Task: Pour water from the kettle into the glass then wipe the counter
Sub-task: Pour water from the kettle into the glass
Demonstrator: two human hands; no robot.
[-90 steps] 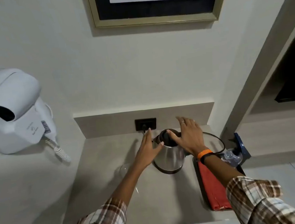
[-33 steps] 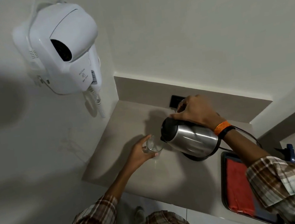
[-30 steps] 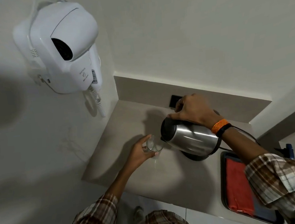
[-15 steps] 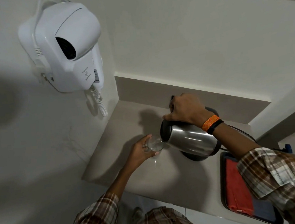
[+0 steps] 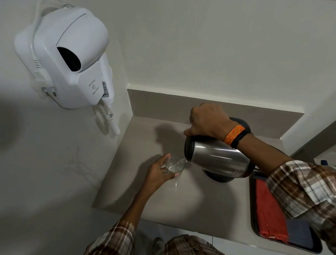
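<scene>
A steel kettle point(image 5: 219, 159) with a black rim is tipped to the left, its spout over a clear glass point(image 5: 174, 165). My right hand point(image 5: 208, 122) grips the kettle's handle from above. My left hand point(image 5: 157, 173) is wrapped around the glass, which stands on the beige counter point(image 5: 143, 142). Water shows at the glass's mouth, under the spout. The kettle's black base point(image 5: 217, 179) sits below it, partly hidden.
A dark tray point(image 5: 253, 201) at the right holds a red cloth point(image 5: 268, 210) and a dark blue one point(image 5: 298, 236). A white hair dryer point(image 5: 71, 58) hangs on the left wall with a coiled cord. The counter's front edge lies close to my body.
I took hold of the kettle and the glass. Over the last second my right hand has risen and tipped the kettle further left, and water now reaches the glass.
</scene>
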